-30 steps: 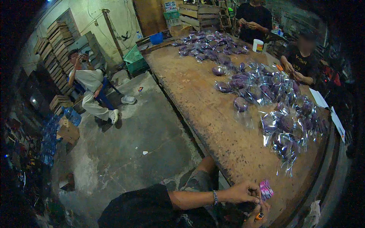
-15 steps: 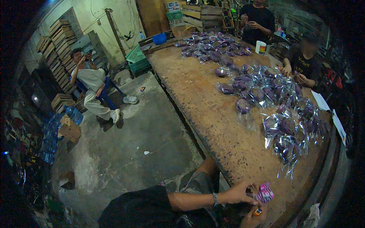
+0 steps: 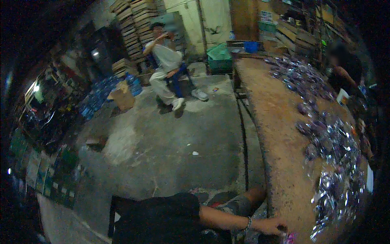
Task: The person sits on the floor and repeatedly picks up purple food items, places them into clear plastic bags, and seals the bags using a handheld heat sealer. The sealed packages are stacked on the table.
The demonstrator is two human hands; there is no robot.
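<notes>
At the table's near end, my left hand (image 3: pixel 273 226), with a bracelet at the wrist, has its fingers curled in over the table edge. A small pink packet-like bundle (image 3: pixel 289 237) is at its fingertips, blurred and partly cut off by the lower rim. My right hand is out of the picture. Many purple round items in clear, shiny plastic (image 3: pixel 337 195) cover the right side of the wooden table (image 3: pixel 270 122). More of these wrapped items (image 3: pixel 300 77) are heaped at the far end.
A person (image 3: pixel 166 61) sits on a blue chair to the left, hands raised near the head. Another person (image 3: pixel 345 69) stands beyond the table at the right. A cardboard box (image 3: pixel 122 96), water bottles (image 3: pixel 97 95), green crates (image 3: pixel 219 57) and a blue bowl (image 3: pixel 251 46) stand around.
My view has swung left, so the table now lies farther right and the picture is blurred. My right hand and the small orange thing in it have left the picture.
</notes>
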